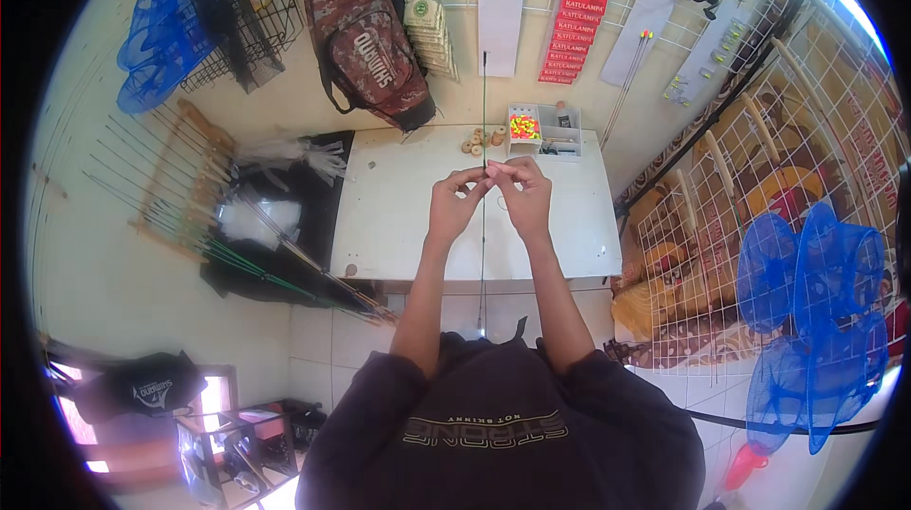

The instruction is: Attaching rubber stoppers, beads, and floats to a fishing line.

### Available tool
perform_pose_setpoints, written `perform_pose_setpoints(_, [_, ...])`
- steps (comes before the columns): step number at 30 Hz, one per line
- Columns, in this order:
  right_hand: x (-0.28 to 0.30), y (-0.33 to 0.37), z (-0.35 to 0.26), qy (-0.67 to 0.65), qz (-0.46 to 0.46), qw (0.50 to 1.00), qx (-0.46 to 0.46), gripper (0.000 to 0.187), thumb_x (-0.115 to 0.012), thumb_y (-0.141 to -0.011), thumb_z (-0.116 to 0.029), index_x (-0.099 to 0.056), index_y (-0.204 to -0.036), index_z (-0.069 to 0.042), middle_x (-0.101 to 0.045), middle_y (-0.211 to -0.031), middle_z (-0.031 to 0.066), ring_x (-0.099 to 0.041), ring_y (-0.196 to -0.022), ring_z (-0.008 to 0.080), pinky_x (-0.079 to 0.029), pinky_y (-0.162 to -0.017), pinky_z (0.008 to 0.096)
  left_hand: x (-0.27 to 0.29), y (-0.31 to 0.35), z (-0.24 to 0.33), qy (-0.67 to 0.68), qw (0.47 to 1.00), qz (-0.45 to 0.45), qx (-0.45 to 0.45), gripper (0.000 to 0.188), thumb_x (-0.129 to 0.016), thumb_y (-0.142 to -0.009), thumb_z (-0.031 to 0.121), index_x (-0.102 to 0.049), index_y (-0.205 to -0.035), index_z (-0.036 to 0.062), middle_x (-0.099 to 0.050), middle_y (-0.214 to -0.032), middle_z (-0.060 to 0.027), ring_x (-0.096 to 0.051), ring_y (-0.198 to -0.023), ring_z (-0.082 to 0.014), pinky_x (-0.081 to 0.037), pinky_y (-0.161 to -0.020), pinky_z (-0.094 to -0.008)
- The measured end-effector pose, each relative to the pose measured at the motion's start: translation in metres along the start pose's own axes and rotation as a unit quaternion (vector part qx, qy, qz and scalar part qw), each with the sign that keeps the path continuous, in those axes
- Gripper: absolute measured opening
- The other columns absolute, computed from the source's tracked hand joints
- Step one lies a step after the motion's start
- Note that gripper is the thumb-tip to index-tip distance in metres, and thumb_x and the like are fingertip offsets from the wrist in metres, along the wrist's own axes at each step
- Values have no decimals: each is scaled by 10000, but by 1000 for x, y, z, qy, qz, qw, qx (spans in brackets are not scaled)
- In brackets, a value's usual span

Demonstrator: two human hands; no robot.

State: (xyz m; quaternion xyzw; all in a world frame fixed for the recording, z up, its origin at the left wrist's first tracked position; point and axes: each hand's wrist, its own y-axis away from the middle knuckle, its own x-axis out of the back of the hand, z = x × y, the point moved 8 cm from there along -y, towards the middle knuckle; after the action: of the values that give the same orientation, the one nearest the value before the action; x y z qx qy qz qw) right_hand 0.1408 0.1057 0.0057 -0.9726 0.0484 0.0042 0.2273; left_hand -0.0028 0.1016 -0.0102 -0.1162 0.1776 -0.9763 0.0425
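Note:
A thin fishing rod (485, 111), green with a black tip, runs away from my body over the white table. My left hand (454, 208) pinches it between thumb and forefinger, with the other fingers curled. Close against it, my right hand (528, 199) also has thumb and fingers pinched together at the same spot on the rod. The fingertips of both hands meet there and hide whatever small part lies between them. Both forearms reach forward over the near edge of the white table (408, 235).
Wooden spools (476, 142) and a compartment tray (567, 151) with bright yellow and red floats stand at the table's far side. Rods on a wooden rack (185, 168) lean at left. A camouflage rod bag (365, 55) hangs ahead; blue nets (811, 292) hang at right.

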Motion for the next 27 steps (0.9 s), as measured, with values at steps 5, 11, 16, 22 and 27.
perform_pose_setpoints(5, [1,0,6,-14,-13,1000,-6,166,-715,-797,-90,-729,-959,-52,-619,-818,46,-570,-752,114,-443,-669,240,-5,-2,-10,30,999,1,19,184,-701,-821,158,-715,-982,71,-700,-866,-42,-547,-685,-100,-419,-628,-259])
perform_pose_setpoints(11, [12,-1,3,-118,50,991,-48,173,-681,-844,-74,-697,-991,16,-687,-956,101,-616,-845,116,-476,-772,242,-5,-2,-10,64,997,6,38,121,-690,-836,172,-732,-920,94,-712,-885,-5,-581,-729,-60,-395,-631,-235])
perform_pose_setpoints(16, [23,-3,-5,-131,101,983,-84,213,-650,-879,-93,-670,-1036,49,-693,-931,95,-634,-868,113,-489,-795,252,-10,0,-13,47,997,-5,60,181,-691,-842,200,-722,-930,45,-713,-923,-37,-617,-791,-82,-440,-706,-247])
perform_pose_setpoints(22, [24,-9,-20,-136,85,987,-32,415,-630,-887,-73,-506,-1267,37,-690,-872,101,-634,-854,111,-482,-823,271,-9,-1,-10,35,998,-3,58,183,-693,-842,211,-726,-929,54,-715,-921,-35,-617,-791,-82,-429,-700,-248])
perform_pose_setpoints(27, [24,-14,-21,-166,92,982,-23,373,-634,-878,-50,-409,-1171,3,-689,-869,140,-649,-875,145,-485,-838,288,-14,0,-19,55,996,-11,65,159,-712,-817,207,-737,-932,101,-714,-870,-3,-593,-763,-62,-401,-687,-247])
